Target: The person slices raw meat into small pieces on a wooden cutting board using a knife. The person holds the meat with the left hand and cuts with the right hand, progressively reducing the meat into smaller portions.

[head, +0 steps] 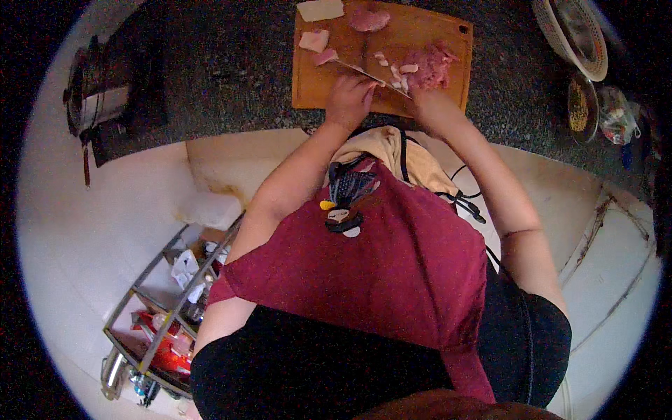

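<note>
My right hand (433,107) grips a kitchen knife (362,70) near the front edge of a wooden cutting board (336,97). The blade slants up and left across the board, and the handle is hidden in my fist. Beside the blade, the curled fingers of my left hand (350,102) hold a small piece of meat (376,84), mostly covered. A chunk of pink meat (326,56) lies at the blade's tip. Just past my right hand is a heap of cut meat (433,68) with pale fatty pieces (397,79) along its left side.
Further up the board are a round meat slice (369,20), a pale slab (320,9) and a pale chunk (314,40). A woven-rim basket (577,42), a dish of grains (580,113) and a plastic bag (617,118) stand right. A shelf rack (157,283) is lower left.
</note>
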`<state>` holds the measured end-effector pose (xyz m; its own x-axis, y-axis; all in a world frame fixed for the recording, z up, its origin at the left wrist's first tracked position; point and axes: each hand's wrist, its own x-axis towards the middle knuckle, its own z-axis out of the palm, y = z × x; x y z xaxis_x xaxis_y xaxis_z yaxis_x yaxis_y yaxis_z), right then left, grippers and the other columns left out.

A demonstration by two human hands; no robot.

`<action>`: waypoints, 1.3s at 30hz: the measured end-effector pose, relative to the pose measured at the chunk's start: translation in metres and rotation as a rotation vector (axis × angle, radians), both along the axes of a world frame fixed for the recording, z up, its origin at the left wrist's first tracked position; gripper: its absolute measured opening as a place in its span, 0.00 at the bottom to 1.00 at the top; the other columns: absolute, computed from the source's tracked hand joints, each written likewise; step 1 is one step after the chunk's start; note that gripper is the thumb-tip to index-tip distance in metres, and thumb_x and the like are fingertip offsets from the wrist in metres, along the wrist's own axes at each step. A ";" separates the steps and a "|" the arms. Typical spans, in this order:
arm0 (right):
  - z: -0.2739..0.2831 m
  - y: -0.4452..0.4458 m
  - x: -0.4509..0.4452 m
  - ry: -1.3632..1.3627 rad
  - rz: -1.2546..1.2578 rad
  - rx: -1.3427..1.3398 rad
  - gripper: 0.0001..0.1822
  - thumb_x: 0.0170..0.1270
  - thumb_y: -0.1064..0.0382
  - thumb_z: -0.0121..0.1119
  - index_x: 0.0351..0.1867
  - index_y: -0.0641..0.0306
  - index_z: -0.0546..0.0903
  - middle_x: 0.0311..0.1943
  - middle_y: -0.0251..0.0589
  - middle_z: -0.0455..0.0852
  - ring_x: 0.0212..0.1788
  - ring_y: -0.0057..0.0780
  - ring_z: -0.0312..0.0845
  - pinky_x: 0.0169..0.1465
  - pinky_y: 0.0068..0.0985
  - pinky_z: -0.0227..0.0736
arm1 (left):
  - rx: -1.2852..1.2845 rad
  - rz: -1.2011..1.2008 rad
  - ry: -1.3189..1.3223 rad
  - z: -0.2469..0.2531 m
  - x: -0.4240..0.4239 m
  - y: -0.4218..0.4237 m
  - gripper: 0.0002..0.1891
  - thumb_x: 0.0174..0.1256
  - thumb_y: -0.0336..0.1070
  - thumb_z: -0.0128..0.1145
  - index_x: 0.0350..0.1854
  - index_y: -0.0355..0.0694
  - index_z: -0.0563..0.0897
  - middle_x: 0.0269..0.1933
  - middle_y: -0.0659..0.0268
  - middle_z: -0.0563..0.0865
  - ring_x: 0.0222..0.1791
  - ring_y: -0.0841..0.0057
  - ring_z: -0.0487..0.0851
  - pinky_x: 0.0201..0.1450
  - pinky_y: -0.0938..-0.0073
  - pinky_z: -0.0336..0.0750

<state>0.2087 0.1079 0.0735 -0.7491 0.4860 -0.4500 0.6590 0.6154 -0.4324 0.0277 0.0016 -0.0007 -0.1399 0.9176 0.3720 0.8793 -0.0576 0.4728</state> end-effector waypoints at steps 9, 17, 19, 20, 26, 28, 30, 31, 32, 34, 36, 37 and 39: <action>0.023 -0.010 0.050 -0.120 -0.059 -0.034 0.09 0.61 0.67 0.49 0.40 0.69 0.74 0.30 0.59 0.83 0.36 0.57 0.81 0.38 0.48 0.75 | 0.054 -0.017 -0.070 -0.006 0.001 -0.001 0.08 0.51 0.28 0.65 0.35 0.41 0.85 0.37 0.60 0.84 0.40 0.60 0.81 0.43 0.63 0.77; 0.014 -0.011 0.041 -0.102 -0.010 -0.061 0.11 0.63 0.66 0.47 0.43 0.69 0.76 0.32 0.59 0.84 0.37 0.56 0.82 0.39 0.48 0.76 | 0.049 -0.041 -0.070 0.004 -0.007 -0.009 0.10 0.50 0.27 0.65 0.36 0.42 0.85 0.36 0.60 0.83 0.39 0.59 0.81 0.42 0.64 0.77; 0.017 -0.005 0.032 -0.100 0.018 -0.051 0.12 0.62 0.66 0.47 0.43 0.70 0.77 0.33 0.59 0.84 0.38 0.55 0.82 0.40 0.47 0.76 | 0.056 -0.031 -0.037 0.005 -0.007 -0.011 0.10 0.50 0.27 0.65 0.36 0.42 0.85 0.36 0.60 0.83 0.39 0.59 0.81 0.42 0.64 0.77; 0.011 -0.004 0.029 -0.084 0.036 -0.053 0.12 0.62 0.67 0.47 0.43 0.70 0.77 0.34 0.60 0.84 0.39 0.55 0.82 0.40 0.47 0.76 | 0.060 -0.026 -0.020 0.005 -0.006 -0.011 0.10 0.50 0.26 0.65 0.36 0.42 0.85 0.37 0.60 0.84 0.38 0.60 0.81 0.42 0.64 0.77; 0.008 0.000 0.001 -0.042 0.001 -0.109 0.13 0.60 0.68 0.48 0.44 0.71 0.77 0.35 0.60 0.84 0.40 0.55 0.82 0.41 0.47 0.76 | 0.098 -0.048 -0.022 0.010 -0.008 -0.008 0.10 0.51 0.26 0.64 0.36 0.42 0.85 0.38 0.60 0.85 0.37 0.61 0.81 0.41 0.65 0.77; 0.019 0.003 -0.008 -0.011 -0.008 -0.124 0.13 0.60 0.68 0.47 0.44 0.71 0.77 0.35 0.60 0.84 0.40 0.55 0.82 0.42 0.46 0.76 | 0.091 -0.056 -0.026 0.008 -0.008 -0.007 0.09 0.52 0.29 0.65 0.36 0.44 0.85 0.35 0.59 0.85 0.36 0.60 0.82 0.40 0.62 0.76; 0.012 0.002 -0.011 -0.037 -0.033 -0.122 0.13 0.59 0.68 0.48 0.43 0.71 0.77 0.34 0.60 0.84 0.39 0.55 0.82 0.42 0.46 0.76 | 0.085 -0.062 -0.030 0.006 -0.008 -0.006 0.08 0.53 0.31 0.66 0.36 0.45 0.85 0.34 0.59 0.84 0.35 0.60 0.82 0.40 0.61 0.76; 0.009 0.002 -0.011 -0.050 -0.046 -0.120 0.13 0.59 0.67 0.49 0.43 0.71 0.78 0.34 0.60 0.84 0.39 0.55 0.82 0.43 0.47 0.76 | 0.082 -0.063 -0.032 0.005 -0.008 -0.005 0.08 0.53 0.31 0.66 0.37 0.45 0.85 0.34 0.58 0.84 0.36 0.60 0.81 0.41 0.61 0.76; 0.006 0.003 -0.010 -0.054 -0.052 -0.132 0.13 0.59 0.67 0.49 0.42 0.71 0.78 0.34 0.60 0.84 0.39 0.55 0.82 0.43 0.47 0.76 | 0.080 -0.065 -0.034 0.004 -0.007 -0.005 0.08 0.53 0.31 0.66 0.37 0.45 0.85 0.35 0.58 0.84 0.36 0.60 0.81 0.41 0.61 0.76; 0.000 0.006 -0.004 -0.059 -0.060 -0.152 0.12 0.59 0.67 0.49 0.42 0.71 0.78 0.34 0.60 0.84 0.40 0.55 0.82 0.42 0.47 0.76 | 0.087 -0.053 -0.018 0.000 -0.006 -0.004 0.09 0.53 0.31 0.65 0.37 0.44 0.84 0.35 0.58 0.84 0.36 0.59 0.81 0.41 0.61 0.75; 0.003 0.004 0.008 -0.103 -0.013 -0.120 0.12 0.59 0.67 0.49 0.42 0.70 0.78 0.34 0.59 0.84 0.40 0.55 0.82 0.42 0.47 0.76 | 0.089 -0.053 -0.014 -0.003 -0.005 -0.002 0.08 0.54 0.31 0.65 0.38 0.44 0.84 0.35 0.58 0.84 0.37 0.59 0.81 0.42 0.60 0.75; 0.005 0.003 0.015 -0.127 0.009 -0.104 0.12 0.59 0.67 0.49 0.42 0.69 0.77 0.34 0.59 0.84 0.40 0.55 0.82 0.42 0.47 0.76 | 0.088 -0.060 -0.017 -0.004 -0.005 -0.002 0.08 0.55 0.31 0.65 0.38 0.44 0.84 0.35 0.58 0.84 0.37 0.59 0.81 0.42 0.60 0.75; 0.004 0.000 0.031 -0.108 -0.048 -0.111 0.11 0.60 0.67 0.49 0.41 0.68 0.78 0.35 0.59 0.84 0.40 0.55 0.82 0.42 0.47 0.76 | 0.065 -0.073 -0.031 -0.006 -0.005 -0.003 0.09 0.54 0.29 0.64 0.38 0.42 0.83 0.37 0.58 0.84 0.39 0.58 0.81 0.43 0.60 0.75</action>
<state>0.2398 0.1078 0.0777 -0.6707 0.4626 -0.5797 0.7327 0.5348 -0.4209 0.0232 -0.0010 -0.0062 -0.0856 0.9000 0.4274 0.8567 -0.1526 0.4928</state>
